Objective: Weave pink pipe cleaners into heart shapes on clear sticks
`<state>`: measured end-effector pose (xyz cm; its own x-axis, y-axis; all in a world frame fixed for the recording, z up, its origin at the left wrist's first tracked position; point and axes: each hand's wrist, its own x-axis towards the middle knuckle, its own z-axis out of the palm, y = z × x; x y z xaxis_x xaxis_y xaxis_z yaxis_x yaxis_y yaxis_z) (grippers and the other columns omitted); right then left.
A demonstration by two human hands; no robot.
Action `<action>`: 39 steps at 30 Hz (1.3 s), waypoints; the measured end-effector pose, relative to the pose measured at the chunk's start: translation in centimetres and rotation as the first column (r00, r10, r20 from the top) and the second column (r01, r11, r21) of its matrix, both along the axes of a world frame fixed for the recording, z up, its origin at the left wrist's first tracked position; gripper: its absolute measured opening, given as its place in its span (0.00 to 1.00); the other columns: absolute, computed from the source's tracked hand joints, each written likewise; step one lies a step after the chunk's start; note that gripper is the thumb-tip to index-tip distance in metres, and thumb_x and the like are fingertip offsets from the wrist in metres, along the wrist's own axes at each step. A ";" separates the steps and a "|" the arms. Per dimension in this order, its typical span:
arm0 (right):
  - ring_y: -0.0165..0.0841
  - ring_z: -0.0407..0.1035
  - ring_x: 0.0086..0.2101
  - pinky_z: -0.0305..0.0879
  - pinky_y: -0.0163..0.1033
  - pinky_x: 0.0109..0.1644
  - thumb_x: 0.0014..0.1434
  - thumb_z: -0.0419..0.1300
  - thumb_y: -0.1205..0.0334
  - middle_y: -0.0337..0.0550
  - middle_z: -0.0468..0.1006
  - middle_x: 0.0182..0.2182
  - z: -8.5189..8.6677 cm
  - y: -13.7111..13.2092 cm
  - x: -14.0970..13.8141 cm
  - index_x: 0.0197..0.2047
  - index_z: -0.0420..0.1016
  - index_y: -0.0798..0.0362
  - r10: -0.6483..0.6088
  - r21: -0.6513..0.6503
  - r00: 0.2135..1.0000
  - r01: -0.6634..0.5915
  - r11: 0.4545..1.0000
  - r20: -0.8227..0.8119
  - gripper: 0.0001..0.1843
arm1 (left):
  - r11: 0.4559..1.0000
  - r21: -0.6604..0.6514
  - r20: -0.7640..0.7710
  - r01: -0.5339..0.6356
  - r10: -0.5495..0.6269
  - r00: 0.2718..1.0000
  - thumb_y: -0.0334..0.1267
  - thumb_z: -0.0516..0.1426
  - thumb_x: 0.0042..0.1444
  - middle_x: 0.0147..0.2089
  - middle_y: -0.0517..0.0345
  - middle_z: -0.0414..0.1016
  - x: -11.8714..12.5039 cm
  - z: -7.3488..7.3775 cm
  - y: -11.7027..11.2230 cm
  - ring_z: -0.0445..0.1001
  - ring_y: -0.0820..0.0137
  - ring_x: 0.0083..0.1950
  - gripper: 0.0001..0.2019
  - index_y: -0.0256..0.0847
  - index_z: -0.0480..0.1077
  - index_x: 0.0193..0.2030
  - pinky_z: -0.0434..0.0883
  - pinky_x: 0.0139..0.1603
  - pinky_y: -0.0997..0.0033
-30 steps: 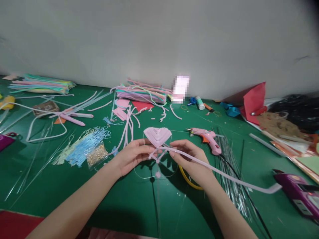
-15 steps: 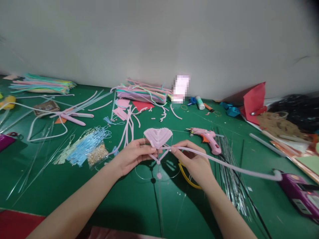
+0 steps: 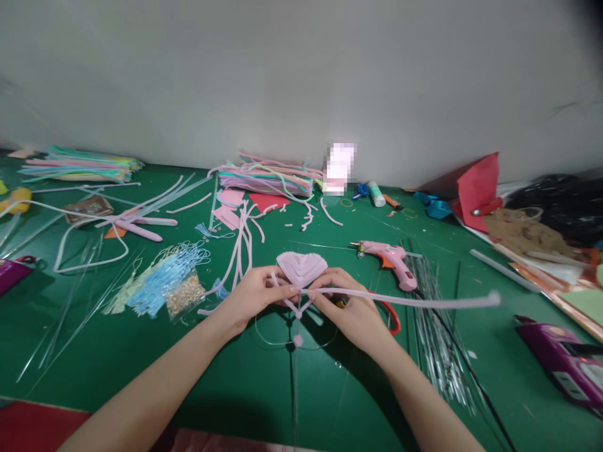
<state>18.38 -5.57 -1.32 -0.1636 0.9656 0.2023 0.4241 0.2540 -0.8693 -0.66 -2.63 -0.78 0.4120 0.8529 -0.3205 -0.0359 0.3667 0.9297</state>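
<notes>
A pale pink fan-shaped piece made of pipe cleaners is held above the green table. My left hand pinches its lower left side. My right hand grips a long pale pink pipe cleaner where it meets the fan's lower right, and the free end sticks out to the right. Thin pink stems and a small pink ball hang below the fan.
A pink glue gun lies right of my hands, beside a bundle of clear sticks. Red-handled scissors lie under my right hand. Piles of coloured pipe cleaners sit by the wall, blue tassels at left, a purple box at right.
My right hand has moved in closer to the fan, and the long pipe cleaner's free end has swung up off the table. Red scissor handles now show where a yellow loop was.
</notes>
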 end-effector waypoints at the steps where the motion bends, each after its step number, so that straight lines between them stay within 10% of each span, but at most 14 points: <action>1: 0.33 0.69 0.36 0.63 0.38 0.41 0.56 0.61 0.64 0.40 0.74 0.33 0.0 0.0 0.0 0.30 0.75 0.50 0.004 -0.019 1.000 -0.004 1.000 0.009 0.03 | 1.000 0.007 0.007 0.014 -0.014 1.000 0.35 0.68 0.44 0.32 0.54 0.77 0.0 0.0 0.0 0.76 0.68 0.35 0.15 0.32 0.74 0.39 0.74 0.40 0.68; 16: 0.28 0.63 0.26 0.57 0.33 0.29 0.55 0.62 0.55 0.36 0.71 0.25 0.0 -0.3 -0.1 0.30 0.70 0.53 -0.110 -0.267 0.962 0.041 0.963 -0.250 0.10 | 1.000 -0.024 0.126 -0.007 0.010 0.992 0.31 0.67 0.45 0.38 0.53 0.78 -0.1 0.3 0.0 0.77 0.68 0.39 0.20 0.35 0.69 0.45 0.72 0.46 0.65; 39: 0.31 0.70 0.29 0.63 0.35 0.31 0.54 0.63 0.56 0.38 0.75 0.30 -0.1 -0.3 -0.7 0.34 0.67 0.50 -0.133 -0.180 0.968 0.095 0.979 -0.211 0.10 | 0.998 -0.035 0.029 -0.054 0.055 0.998 0.38 0.67 0.46 0.35 0.54 0.76 -0.1 0.1 0.0 0.75 0.71 0.36 0.14 0.34 0.74 0.38 0.70 0.44 0.69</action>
